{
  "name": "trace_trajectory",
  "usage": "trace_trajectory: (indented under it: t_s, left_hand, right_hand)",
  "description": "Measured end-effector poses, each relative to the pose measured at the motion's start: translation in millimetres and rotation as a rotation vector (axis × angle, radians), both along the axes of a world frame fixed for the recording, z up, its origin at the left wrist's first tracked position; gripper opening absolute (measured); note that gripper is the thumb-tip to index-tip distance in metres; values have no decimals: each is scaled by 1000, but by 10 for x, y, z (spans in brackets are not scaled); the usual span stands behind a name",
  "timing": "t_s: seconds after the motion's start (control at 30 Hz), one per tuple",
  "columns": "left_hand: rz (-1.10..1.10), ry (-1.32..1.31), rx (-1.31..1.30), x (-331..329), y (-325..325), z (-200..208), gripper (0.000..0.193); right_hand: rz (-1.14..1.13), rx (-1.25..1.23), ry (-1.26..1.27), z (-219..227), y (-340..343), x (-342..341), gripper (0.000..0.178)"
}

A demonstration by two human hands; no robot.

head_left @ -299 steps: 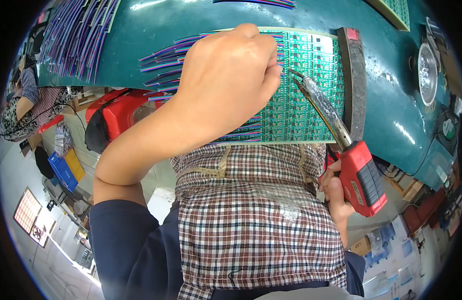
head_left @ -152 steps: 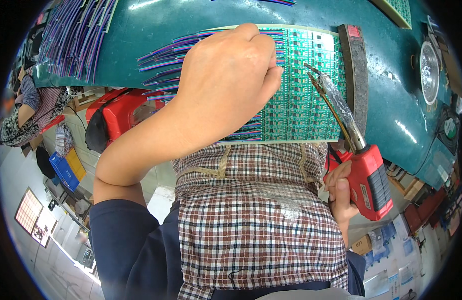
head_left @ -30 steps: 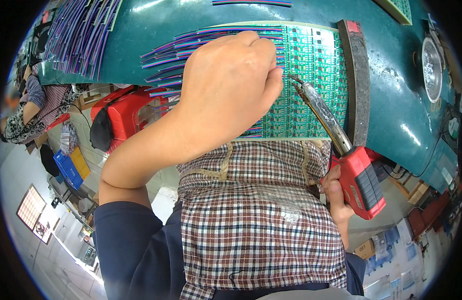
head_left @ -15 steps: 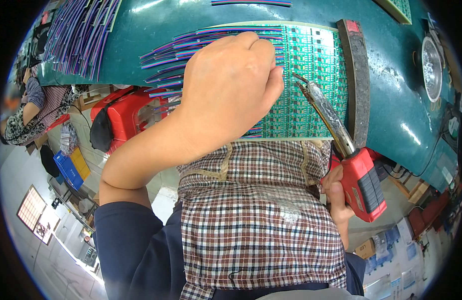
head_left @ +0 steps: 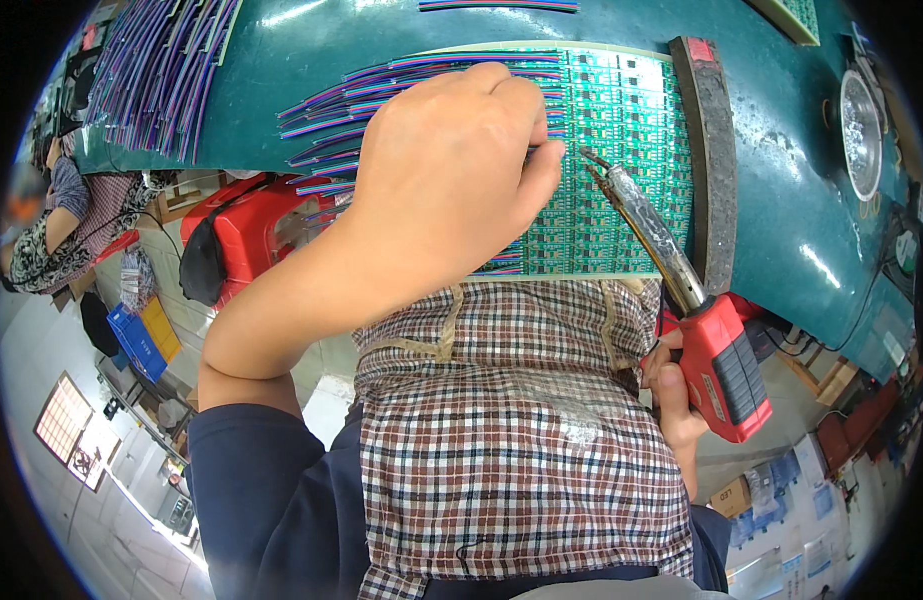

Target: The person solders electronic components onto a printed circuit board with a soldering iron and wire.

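A green panel of small circuit boards [head_left: 621, 150] lies at the table's near edge. Rows of multicoloured ribbon wires [head_left: 381, 90] run across its left part and stick out past its left side. Over them is my left hand [head_left: 451, 170], closed, thumb and forefinger pinched at a wire end on the panel; the back of the hand mostly hides the grip. My right hand [head_left: 673, 405] is wrapped round the red handle of a soldering gun [head_left: 726, 370], its fingers partly hidden behind it. The gun's thin tip is over the panel, just right of my left thumb.
A dark bar [head_left: 709, 160] lies along the panel's right side. Farther right stands a round metal dish [head_left: 861, 135]. A large bundle of wires [head_left: 161, 75] covers the table's far left, and a short wire strip [head_left: 498, 6] lies at the back. Another person's arm [head_left: 56, 235] shows at left.
The soldering gun's tip has shifted very slightly left and down. My left hand keeps its pinch, with a slight move of the thumb.
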State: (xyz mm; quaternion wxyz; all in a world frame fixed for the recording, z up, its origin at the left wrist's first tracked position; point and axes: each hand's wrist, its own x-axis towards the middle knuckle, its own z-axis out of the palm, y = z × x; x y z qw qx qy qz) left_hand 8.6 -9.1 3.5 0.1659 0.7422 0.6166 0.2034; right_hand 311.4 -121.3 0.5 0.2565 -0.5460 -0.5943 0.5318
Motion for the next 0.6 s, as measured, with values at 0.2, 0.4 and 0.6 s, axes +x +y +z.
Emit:
trace_trajectory:
  t_s: [0.2, 0.4, 0.6]
  left_hand:
    - [-31, -32, -65, -45, 28, 6, 18]
    - [-32, -33, -50, -28, 12, -9, 18]
    - [-25, 4, -3, -3, 6, -16, 19]
  right_hand:
    - [9, 4, 2, 1, 15, 1, 21]
    - [-45, -93, 22, 28, 35, 5, 19]
    - [-68, -54, 26, 34, 28, -36, 18]
